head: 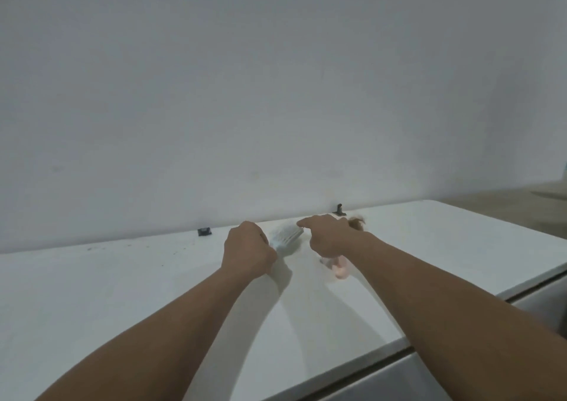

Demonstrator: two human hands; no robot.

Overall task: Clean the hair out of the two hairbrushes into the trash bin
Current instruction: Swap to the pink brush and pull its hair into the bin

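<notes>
- A small black clip (204, 232) sits at the far edge of the white tabletop (122, 278), at about 10 o'clock from the left hand.
- The left hand (248, 248) is curled in a fist round the handle of a pale blue hairbrush (285, 235), whose head points toward 1 o'clock.
- The right hand (329, 236) hovers at the brush head, forefinger stretched toward 9 o'clock and touching it, other fingers curled; what they hold cannot be told.
- A pink hairbrush (337, 270), blurred, lies on the tabletop under the right wrist.
- A tuft of brown hair (356, 222) shows just beyond the right hand, at 1 o'clock.
- No container is in view.
</notes>
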